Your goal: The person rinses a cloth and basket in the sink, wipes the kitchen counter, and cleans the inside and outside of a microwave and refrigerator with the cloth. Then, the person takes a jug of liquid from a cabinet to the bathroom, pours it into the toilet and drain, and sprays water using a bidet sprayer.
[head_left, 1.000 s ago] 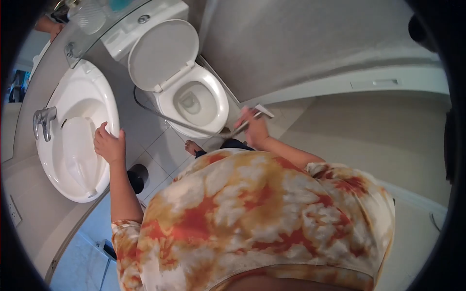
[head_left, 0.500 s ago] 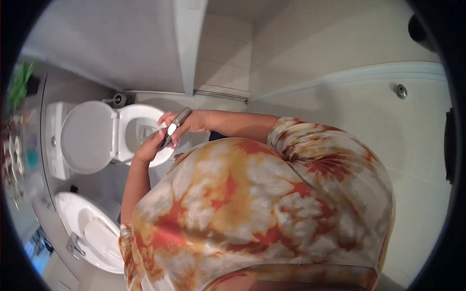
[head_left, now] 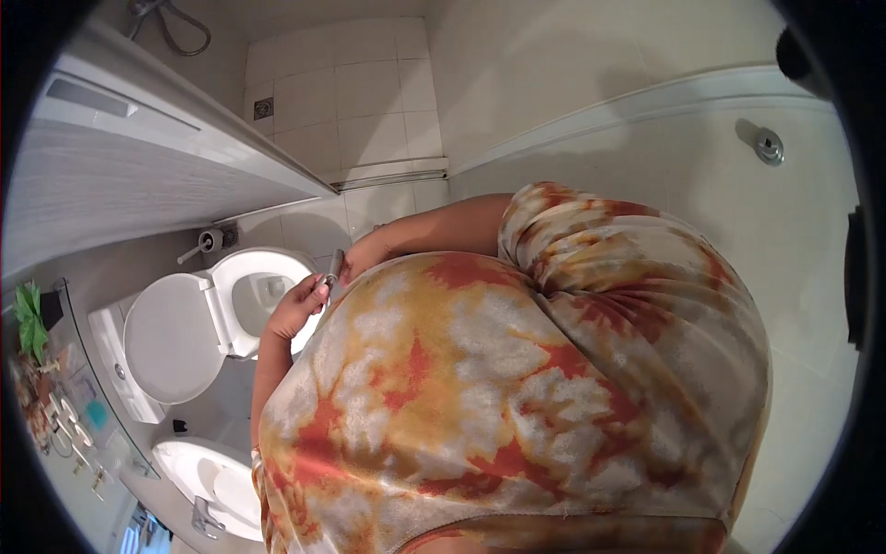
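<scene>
My left hand [head_left: 300, 307] is closed around a metal spray handle [head_left: 334, 268] just over the right edge of the toilet seat [head_left: 238, 270]. Beside the handle's upper end is my right hand [head_left: 362, 256], partly hidden behind the tie-dye shirt; its fingers cannot be made out clearly. The toilet lid [head_left: 173, 339] is raised, and the bowl is open to view. The hose of the handle is mostly hidden by my hand and body.
A sink [head_left: 198, 466] with a tap [head_left: 206, 519] lies at the lower left. A glass shelf with bottles and a green plant [head_left: 30, 321] lines the left. A shower door [head_left: 185, 175] stands ajar above the toilet, near a toilet roll [head_left: 212, 242].
The view has turned towards the shower area. My left hand has left the sink and taken hold of the spray handle, which was in my right hand. My right hand has moved towards my body.
</scene>
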The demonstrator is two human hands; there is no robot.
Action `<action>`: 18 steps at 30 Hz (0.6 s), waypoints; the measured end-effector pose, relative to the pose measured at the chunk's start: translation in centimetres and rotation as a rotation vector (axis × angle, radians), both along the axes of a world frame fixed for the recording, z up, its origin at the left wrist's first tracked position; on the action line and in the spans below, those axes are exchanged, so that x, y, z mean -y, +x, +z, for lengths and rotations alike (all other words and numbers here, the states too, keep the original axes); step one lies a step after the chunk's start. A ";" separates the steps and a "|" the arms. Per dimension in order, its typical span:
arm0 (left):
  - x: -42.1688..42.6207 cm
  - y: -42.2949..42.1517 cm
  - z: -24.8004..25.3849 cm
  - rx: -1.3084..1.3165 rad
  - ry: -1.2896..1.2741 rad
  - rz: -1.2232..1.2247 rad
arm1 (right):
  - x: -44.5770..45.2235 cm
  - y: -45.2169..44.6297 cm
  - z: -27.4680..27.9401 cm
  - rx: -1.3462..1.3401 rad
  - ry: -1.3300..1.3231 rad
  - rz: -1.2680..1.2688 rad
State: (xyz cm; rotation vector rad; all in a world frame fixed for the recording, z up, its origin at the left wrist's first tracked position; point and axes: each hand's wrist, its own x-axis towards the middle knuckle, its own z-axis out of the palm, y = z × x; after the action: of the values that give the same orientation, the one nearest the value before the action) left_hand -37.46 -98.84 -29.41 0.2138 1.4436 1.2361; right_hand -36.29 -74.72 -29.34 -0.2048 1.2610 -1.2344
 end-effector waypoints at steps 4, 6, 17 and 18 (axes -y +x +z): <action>0.3 1.3 0.5 0.019 0.017 0.202 | -1.7 2.0 -5.8 -0.231 0.133 -0.047; 0.5 0.5 2.7 0.002 0.026 0.190 | -2.5 2.8 -6.1 -0.340 0.197 0.011; 3.7 -1.1 3.0 -0.085 0.261 0.066 | 3.3 6.5 2.7 0.083 0.148 -0.922; 3.8 -1.2 3.0 -0.107 0.250 0.068 | 3.8 7.0 2.7 0.084 0.156 -0.940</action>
State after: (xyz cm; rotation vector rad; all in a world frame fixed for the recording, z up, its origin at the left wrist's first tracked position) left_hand -38.63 -102.67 -26.39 0.4087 1.3948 1.4798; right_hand -29.30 -78.48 -26.68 0.6200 1.4134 -1.8854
